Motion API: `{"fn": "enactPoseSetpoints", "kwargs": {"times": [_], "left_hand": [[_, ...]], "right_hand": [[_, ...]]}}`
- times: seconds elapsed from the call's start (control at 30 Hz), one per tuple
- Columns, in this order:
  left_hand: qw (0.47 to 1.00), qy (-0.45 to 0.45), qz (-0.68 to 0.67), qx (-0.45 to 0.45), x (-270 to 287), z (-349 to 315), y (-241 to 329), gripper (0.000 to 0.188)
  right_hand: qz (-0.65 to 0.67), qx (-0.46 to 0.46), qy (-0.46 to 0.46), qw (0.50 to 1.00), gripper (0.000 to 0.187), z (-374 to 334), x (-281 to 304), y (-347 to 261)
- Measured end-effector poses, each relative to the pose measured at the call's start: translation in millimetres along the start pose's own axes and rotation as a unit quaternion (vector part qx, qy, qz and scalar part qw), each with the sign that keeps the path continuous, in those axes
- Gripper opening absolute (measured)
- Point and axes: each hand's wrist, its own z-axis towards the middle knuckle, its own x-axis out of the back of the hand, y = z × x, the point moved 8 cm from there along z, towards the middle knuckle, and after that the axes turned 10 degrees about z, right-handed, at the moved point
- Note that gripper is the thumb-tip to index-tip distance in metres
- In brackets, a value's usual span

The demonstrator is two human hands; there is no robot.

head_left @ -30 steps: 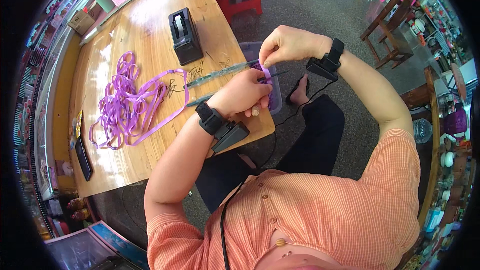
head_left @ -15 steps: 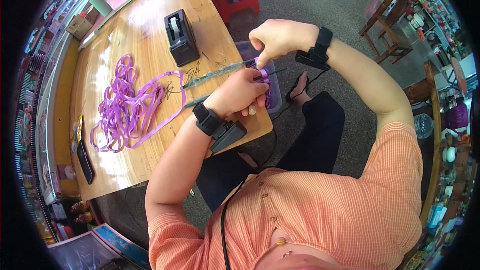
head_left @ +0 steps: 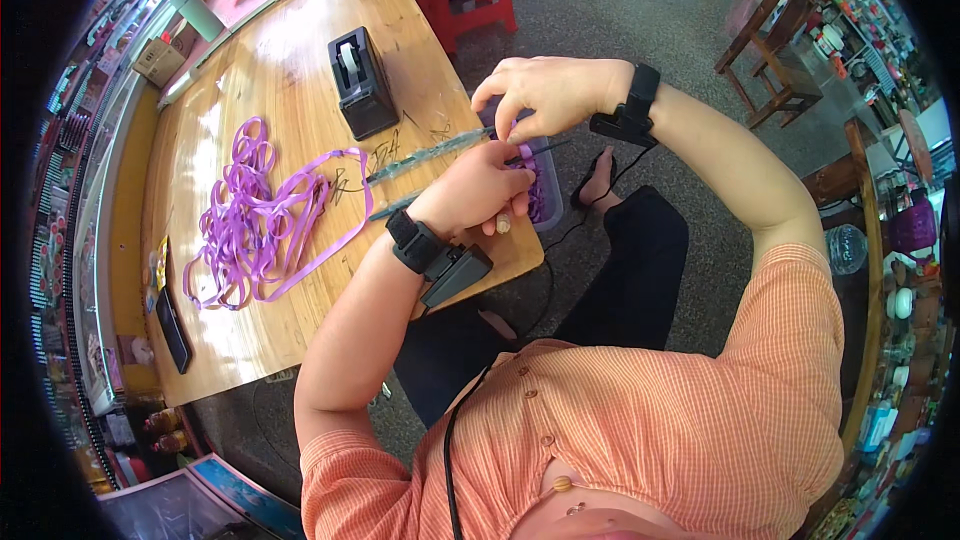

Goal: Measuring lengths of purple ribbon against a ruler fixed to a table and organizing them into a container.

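My left hand [head_left: 470,185] is closed at the table's right edge, its fingers pressed on purple ribbon [head_left: 526,153] over two thin dark rods. A beige, blunt-ended piece [head_left: 503,225] shows under its fingers; its kind is unclear. My right hand [head_left: 550,98] reaches in from the right, thumb and fingertips drawn together at the ribbon beside the left fingers; the exact grip is partly hidden. Wrapped in clear, teal-looking film, one rod [head_left: 430,157] lies along the tabletop, and the other passes beneath my left hand. Below, a clear plastic tub [head_left: 553,202] holds purple pieces.
A tangled heap of purple ribbon [head_left: 255,225] lies on the wooden table [head_left: 290,60]. Beyond my hands stands a black tape dispenser [head_left: 363,90]. A dark phone [head_left: 173,330] lies near the left edge. A red stool [head_left: 465,0] and a wooden chair [head_left: 775,50] stand farther off.
My right hand has shifted slightly left and nearer, its fingers now reaching over the rod ends beside my left hand. The left hand has hardly moved.
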Motion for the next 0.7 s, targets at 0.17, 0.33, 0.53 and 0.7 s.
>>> {"fn": "enactPoseSetpoints", "kwargs": {"times": [0.17, 0.33, 0.53, 0.7], "left_hand": [[1.000, -0.014, -0.014, -0.009, -2.4, 3.2, -1.8, 0.024], [1.000, -0.007, -0.024, 0.007, -2.8, 1.8, -1.2, 0.025], [1.000, 0.008, -0.025, 0.011, -1.0, -3.0, -0.1, 0.030], [0.999, -0.013, -0.022, 0.029, -1.7, -0.2, 0.8, 0.052]], "right_hand": [[-0.098, 0.011, -0.012, 0.995, 0.014, 3.1, -7.3, -2.1], [-0.093, 0.026, 0.028, 0.995, 0.023, -3.8, -9.7, 1.2], [0.308, -0.134, 0.204, 0.920, 0.032, -59.7, -9.6, 49.9], [0.585, -0.222, 0.277, 0.729, 0.033, -90.3, -85.8, 93.9]]}}
